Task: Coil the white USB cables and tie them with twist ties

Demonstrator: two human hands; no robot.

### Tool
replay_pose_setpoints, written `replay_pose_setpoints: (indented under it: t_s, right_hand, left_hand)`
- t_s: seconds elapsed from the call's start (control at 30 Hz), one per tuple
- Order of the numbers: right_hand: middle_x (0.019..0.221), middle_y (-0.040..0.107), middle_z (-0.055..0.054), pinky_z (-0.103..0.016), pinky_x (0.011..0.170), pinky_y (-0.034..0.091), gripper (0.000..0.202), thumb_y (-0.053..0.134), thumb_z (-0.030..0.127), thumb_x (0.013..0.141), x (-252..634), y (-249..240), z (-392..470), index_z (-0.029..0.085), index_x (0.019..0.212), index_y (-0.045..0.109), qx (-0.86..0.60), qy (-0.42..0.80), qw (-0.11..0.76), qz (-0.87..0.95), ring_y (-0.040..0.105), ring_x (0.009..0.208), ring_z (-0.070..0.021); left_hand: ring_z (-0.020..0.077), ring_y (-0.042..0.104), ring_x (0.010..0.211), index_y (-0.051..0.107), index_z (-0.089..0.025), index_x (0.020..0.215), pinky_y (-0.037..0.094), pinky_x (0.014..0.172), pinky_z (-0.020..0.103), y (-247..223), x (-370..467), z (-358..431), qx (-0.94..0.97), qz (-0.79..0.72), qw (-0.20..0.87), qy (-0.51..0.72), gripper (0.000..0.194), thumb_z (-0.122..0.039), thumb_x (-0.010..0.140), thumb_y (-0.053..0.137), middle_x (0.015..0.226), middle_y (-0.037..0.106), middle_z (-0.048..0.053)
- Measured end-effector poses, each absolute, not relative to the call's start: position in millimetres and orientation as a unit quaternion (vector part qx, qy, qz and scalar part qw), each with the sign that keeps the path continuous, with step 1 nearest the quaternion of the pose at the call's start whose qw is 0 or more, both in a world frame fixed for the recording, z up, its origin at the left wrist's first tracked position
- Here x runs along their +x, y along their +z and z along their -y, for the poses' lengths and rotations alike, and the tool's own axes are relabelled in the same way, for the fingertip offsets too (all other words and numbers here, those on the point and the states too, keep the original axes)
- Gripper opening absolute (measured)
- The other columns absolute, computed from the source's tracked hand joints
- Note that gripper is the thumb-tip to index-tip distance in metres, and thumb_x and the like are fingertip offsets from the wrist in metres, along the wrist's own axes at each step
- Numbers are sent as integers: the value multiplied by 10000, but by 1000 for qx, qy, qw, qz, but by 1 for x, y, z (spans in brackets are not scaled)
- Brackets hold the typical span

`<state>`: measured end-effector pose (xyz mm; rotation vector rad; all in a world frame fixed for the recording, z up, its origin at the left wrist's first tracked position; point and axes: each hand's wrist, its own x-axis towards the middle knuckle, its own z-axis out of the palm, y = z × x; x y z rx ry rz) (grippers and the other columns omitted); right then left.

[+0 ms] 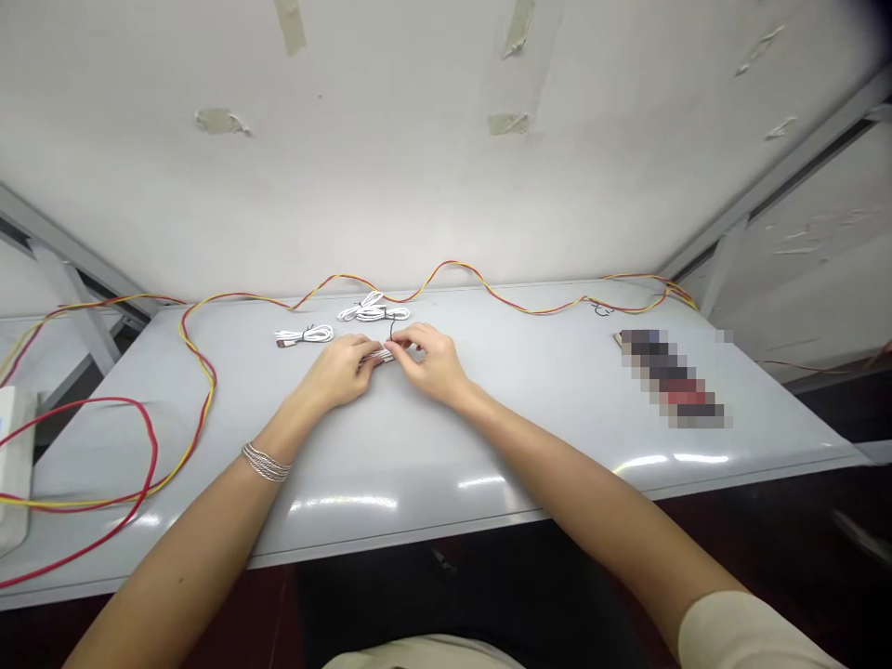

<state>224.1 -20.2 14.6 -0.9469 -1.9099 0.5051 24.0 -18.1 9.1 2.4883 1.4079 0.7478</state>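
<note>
A bundled white cable [377, 355] lies between my two hands near the middle of the table. My left hand [343, 372] is closed on the bundle from the left, its fingers partly hiding it. At the bundle's right end, my right hand [426, 360] pinches a thin black tie [391, 327], which sticks up in a small loop. Just behind my hands are more coiled white cables [373, 308], bound with black ties. Another white cable bundle [307, 334] with a dark tie rests to the left of them.
Red and yellow wires [209, 372] run along the back and left of the grey table [432, 474]. A pixelated object [670, 381] lies at right, with small black ties [600, 308] behind it. A white device [15, 465] sits far left.
</note>
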Motion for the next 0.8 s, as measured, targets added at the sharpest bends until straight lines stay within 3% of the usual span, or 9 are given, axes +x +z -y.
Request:
replay_pose_setpoints:
  t_s: [0.2,0.5,0.8]
  right_hand:
    - [906,710,-35,-264,770,532,151,605,308,956,222,12,22,196,919,700,-347,249,452,783,637,794,-132]
    - [967,722,-51,-291,898,528,108,604,213,953,223,14,23,184,939,707,-309,269,428,806,668,908,-149]
    - [981,695,-58,-295,864,515,125,595,162,945,224,16,22,169,950,719,-338,253,384,821,649,896,-162]
  left_hand:
    - [265,663,854,753,-211,996,509,811,391,11,23,19,788,-502,159,317,242,-324,856,591,984,735,104]
    - [281,686,983,696,-170,967,540,941,434,9,33,18,701,-503,297,409,252,-354,801,649,1011,745,114]
    - [242,660,958,667,-169,927,536,850,374,11,38,21,621,-462,427,468,338,-419,739,795,1007,721,101]
